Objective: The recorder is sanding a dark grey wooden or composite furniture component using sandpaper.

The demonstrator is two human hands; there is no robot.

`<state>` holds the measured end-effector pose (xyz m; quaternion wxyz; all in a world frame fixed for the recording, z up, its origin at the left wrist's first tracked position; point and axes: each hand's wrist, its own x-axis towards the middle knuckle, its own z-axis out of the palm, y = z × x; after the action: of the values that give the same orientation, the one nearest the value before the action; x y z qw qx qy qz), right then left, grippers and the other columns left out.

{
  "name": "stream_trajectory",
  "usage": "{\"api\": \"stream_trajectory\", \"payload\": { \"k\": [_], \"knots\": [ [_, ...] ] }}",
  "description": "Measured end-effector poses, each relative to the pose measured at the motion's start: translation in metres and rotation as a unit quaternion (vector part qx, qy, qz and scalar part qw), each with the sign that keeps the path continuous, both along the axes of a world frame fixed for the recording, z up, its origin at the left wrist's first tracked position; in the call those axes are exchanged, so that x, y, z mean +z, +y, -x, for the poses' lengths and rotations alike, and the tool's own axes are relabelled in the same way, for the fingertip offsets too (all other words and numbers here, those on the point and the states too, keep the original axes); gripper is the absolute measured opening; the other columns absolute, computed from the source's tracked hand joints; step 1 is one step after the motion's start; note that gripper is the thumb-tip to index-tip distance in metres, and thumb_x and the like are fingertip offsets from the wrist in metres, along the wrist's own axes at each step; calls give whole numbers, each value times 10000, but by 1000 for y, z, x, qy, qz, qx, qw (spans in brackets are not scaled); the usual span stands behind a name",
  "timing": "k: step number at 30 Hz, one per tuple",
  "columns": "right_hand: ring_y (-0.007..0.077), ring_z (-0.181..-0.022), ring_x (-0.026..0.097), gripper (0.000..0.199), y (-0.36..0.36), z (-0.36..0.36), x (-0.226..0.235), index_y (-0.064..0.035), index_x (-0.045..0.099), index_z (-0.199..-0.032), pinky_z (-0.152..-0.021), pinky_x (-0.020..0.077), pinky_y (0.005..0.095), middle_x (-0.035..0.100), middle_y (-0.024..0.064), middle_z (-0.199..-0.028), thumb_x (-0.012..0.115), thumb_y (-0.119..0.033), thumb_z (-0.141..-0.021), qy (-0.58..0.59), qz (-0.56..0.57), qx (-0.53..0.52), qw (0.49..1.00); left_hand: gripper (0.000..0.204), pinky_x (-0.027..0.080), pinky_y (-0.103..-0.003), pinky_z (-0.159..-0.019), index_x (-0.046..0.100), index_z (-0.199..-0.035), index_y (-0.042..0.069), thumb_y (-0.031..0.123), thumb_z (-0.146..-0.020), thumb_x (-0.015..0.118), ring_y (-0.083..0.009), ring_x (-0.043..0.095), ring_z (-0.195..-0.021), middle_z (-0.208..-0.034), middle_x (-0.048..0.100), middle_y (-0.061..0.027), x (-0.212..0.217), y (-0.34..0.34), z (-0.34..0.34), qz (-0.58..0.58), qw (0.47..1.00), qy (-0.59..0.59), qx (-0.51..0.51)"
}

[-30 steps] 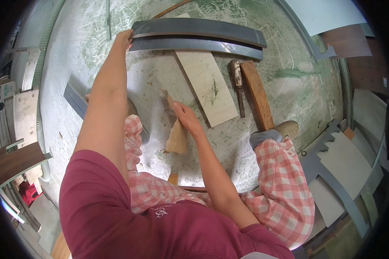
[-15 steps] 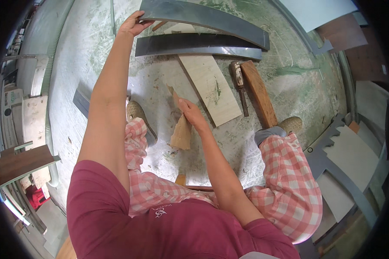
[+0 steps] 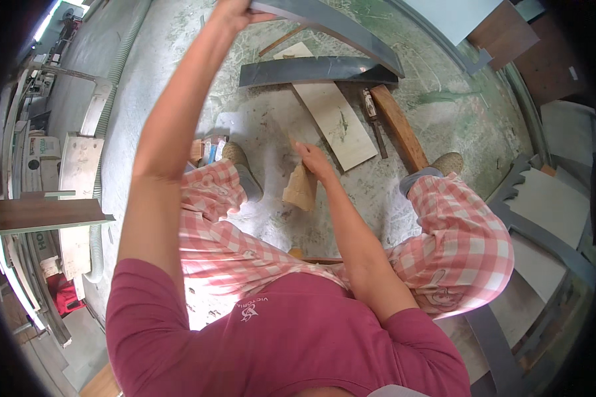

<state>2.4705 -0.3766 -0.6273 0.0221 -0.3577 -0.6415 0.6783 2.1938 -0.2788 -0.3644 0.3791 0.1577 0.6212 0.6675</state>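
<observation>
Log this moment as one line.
left hand: grips curved grey strip, raised | right hand: holds sandpaper | second grey strip: on floor

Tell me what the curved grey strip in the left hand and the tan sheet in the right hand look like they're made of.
Curved grey strip: probably painted wood or board; the flat matt grey coat hides any grain, so metal or plastic can't be ruled out. Tan sheet: looks like sandpaper or stiff paper, folded, thin and dull-surfaced, pinched by the right hand. Left hand grips the strip's end.
</observation>
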Motion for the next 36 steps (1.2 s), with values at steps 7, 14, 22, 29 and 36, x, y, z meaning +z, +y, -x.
{"api": "stream_trajectory", "payload": {
  "k": [7,14,22,29,36],
  "knots": [
    [206,-872,566,547,33,-57,-60,-1,590,-1058,-774,429,311,610,107,-953,464,-494,-856,-37,32,-58,997,360,531,-347,-829,378,-1189,-88,123,-907,449,-286,525,-1045,-1170,471,-185,117,-122,-9,55,988,131,-60],
    [170,-716,575,525,77,-101,-50,-60,550,-1098,-619,473,337,592,51,-858,489,-514,-841,-37,226,-136,964,292,572,-325,-729,497,-1075,-59,173,-900,473,-235,601,-903,-1012,571,-144,130,-257,5,80,988,132,23],
    [170,-793,578,574,82,-96,-37,-47,507,-1168,-652,490,299,583,82,-987,485,-520,-843,-10,212,-119,970,308,567,-289,-634,537,-1042,-32,227,-882,495,-191,632,-758,-923,615,-120,100,-296,-24,142,975,155,78],
    [187,-1013,510,521,64,-45,17,-47,515,-1206,-829,399,307,553,59,-1126,465,-447,-875,159,67,-188,967,388,523,-267,-665,488,-1172,4,273,-894,461,-160,594,-809,-973,582,-81,83,-289,-51,198,956,208,62],
    [321,-1025,500,369,-56,64,235,-65,530,-1161,-918,380,383,498,153,-1170,500,-263,-850,366,-137,-13,920,575,502,-309,-737,488,-1185,36,514,-919,312,-176,577,-925,-1058,570,-88,79,-275,-75,175,959,196,105]
  ]
}}
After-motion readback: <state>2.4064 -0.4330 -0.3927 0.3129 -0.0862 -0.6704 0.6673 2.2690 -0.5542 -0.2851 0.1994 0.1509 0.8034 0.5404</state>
